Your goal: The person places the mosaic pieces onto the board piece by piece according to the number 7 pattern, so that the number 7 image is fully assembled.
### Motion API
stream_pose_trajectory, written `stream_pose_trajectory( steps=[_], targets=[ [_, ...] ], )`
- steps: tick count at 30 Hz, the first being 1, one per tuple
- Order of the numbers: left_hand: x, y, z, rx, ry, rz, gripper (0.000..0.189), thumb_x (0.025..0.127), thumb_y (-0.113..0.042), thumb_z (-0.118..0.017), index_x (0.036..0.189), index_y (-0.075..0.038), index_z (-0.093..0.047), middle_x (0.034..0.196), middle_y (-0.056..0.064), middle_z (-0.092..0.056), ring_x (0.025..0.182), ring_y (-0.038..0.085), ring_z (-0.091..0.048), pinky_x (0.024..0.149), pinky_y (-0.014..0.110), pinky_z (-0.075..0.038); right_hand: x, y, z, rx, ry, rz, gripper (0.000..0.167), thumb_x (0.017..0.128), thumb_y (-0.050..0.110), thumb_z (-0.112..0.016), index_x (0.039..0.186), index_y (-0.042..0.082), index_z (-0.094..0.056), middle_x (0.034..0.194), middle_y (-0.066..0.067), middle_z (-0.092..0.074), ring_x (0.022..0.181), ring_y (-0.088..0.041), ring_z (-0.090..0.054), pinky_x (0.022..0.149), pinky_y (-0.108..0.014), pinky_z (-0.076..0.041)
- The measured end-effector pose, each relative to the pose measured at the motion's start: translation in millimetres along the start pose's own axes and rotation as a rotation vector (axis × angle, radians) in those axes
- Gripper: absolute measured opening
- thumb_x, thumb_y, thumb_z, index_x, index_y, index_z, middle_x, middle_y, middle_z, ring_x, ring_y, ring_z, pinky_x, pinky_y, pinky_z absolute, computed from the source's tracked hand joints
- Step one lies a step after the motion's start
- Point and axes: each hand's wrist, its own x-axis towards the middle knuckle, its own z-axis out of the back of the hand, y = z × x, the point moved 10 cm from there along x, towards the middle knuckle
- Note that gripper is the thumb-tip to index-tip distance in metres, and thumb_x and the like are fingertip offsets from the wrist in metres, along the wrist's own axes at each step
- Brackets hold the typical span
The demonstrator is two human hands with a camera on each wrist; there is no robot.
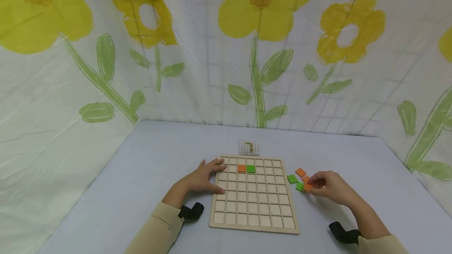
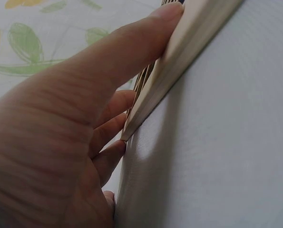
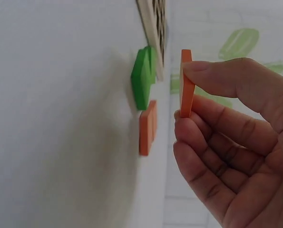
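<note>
A wooden grid board lies on the table, with one orange tile and one green tile side by side in its second row from the far edge. My left hand rests on the board's left rim, fingers spread and thumb apart. Off the board's right side, my right hand pinches a square orange tile between thumb and fingers, raised off the table in the right wrist view. Close by lie two loose green tiles and loose orange tiles, one partly hidden by the hand.
Beyond the board's far edge lies a small printed grid card with coloured squares. The pale table extends to both sides. A white curtain painted with yellow flowers hangs behind it.
</note>
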Motion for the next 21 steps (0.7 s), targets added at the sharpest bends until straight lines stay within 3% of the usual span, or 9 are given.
stream_pose_trajectory(
  steps=[6, 15, 21],
  targets=[
    [0.1, -0.6, -0.3, -0.006, 0.003, -0.003, 0.082, 0.069, -0.043, -0.080, 0.138, -0.014, -0.046, 0.154, 0.004, -0.026, 0.145, 0.026, -0.014, 0.118, 0.052, 0.006, 20.6, 20, -3, -0.002, -0.003, 0.101, 0.021, 0.077, 0.011, -0.073, 0.095, 0.001, -0.068, 0.091, -0.006, -0.066, 0.077, -0.004, -0.058, 0.064, -0.019, -0.052],
    [0.5, -1.0, -0.5, -0.005, 0.009, -0.004, 0.082, 0.069, -0.042, -0.080, 0.138, -0.014, -0.046, 0.154, 0.004, -0.026, 0.145, 0.026, -0.015, 0.118, 0.052, 0.005, 50.4, 39, -13, 0.022, 0.005, 0.140, 0.024, 0.079, 0.015, -0.073, 0.098, 0.002, -0.068, 0.095, -0.008, -0.067, 0.084, -0.017, -0.063, 0.069, -0.022, -0.053],
    [0.1, -0.4, 0.2, -0.001, 0.006, -0.002, 0.082, 0.069, -0.042, -0.080, 0.138, -0.013, -0.046, 0.154, 0.004, -0.026, 0.145, 0.026, -0.015, 0.118, 0.052, 0.005, 70.7, 50, -28, 0.073, 0.036, 0.142, 0.021, 0.080, 0.012, -0.072, 0.099, 0.003, -0.069, 0.098, -0.010, -0.067, 0.087, -0.019, -0.064, 0.072, -0.024, -0.054]
  ],
)
